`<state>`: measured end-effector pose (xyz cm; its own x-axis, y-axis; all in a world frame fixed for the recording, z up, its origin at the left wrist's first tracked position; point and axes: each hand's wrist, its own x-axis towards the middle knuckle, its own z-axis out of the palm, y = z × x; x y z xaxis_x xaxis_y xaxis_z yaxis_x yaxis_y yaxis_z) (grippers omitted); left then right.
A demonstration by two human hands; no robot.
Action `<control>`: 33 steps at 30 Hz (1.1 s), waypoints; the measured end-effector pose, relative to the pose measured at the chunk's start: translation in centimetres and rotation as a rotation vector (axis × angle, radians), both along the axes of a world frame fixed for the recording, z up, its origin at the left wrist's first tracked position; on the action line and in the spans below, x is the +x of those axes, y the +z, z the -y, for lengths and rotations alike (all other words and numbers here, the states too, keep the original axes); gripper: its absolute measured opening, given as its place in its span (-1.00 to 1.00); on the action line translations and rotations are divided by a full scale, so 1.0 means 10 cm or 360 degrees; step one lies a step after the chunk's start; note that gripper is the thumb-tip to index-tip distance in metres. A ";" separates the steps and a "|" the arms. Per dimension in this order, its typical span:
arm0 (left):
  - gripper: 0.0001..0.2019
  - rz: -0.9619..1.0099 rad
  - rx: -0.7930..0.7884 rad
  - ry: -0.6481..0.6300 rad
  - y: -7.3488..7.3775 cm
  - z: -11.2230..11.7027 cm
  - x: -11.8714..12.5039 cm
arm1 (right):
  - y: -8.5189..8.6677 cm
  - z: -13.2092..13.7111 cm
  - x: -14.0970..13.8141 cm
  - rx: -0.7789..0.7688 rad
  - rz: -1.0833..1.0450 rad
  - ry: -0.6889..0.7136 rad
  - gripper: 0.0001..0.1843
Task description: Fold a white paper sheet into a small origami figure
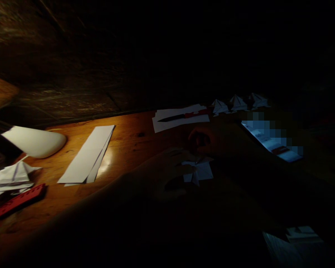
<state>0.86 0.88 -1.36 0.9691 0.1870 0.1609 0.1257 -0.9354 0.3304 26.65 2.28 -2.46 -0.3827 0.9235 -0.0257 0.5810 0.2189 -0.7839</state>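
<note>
In deep shadow near the middle, a small folded piece of white paper (202, 172) lies between my hands. My left hand (167, 173) reaches in from the lower left, fingers over the paper's left side and thumb set lower, holding it. Just above the paper's top edge is my right hand (202, 140), its fingers curled closed. Whatever its fingertips grip is lost in the dark.
Behind lies a red-handled knife (184, 116) on paper sheets (162, 126), beside several folded paper figures (238, 103). A lit phone-like screen (270, 141) is right. Leftward are paper strips (86, 156), a white lamp head (36, 141), another paper figure (13, 175) and a red slotted object (19, 201).
</note>
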 end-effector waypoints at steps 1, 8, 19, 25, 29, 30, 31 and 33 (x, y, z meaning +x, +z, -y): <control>-0.46 0.0014 0.0003 0.0007 0.00 0.00 0.00 | -0.01 0.00 0.00 0.0004 -0.0010 -0.0005 -0.58; -0.46 0.0049 0.0082 -0.0084 -0.07 -0.04 -0.01 | 0.00 0.01 0.01 -0.0055 -0.0032 0.0000 -0.58; -0.43 -0.0018 0.0014 -0.0035 -0.10 -0.04 -0.02 | -0.03 0.04 0.04 0.0125 0.0028 0.0080 -0.57; -0.44 0.0010 0.0026 -0.0054 -0.09 -0.04 -0.01 | -0.01 0.07 0.02 0.0138 0.0055 0.0099 -0.52; -0.41 -0.0037 0.0016 -0.0019 -0.09 -0.03 -0.03 | 0.03 0.05 0.00 0.0065 -0.0016 0.0081 -0.54; -0.40 -0.0045 0.0013 -0.0014 -0.09 -0.03 -0.03 | 0.04 0.05 0.00 0.0038 -0.0032 0.0080 -0.54; -0.40 -0.0040 0.0011 -0.0010 -0.10 -0.03 -0.03 | 0.05 0.04 0.00 0.0010 -0.0042 0.0074 -0.53; -0.40 -0.0031 0.0013 -0.0005 -0.09 -0.03 -0.03 | 0.06 0.03 0.01 -0.0026 -0.0053 0.0054 -0.53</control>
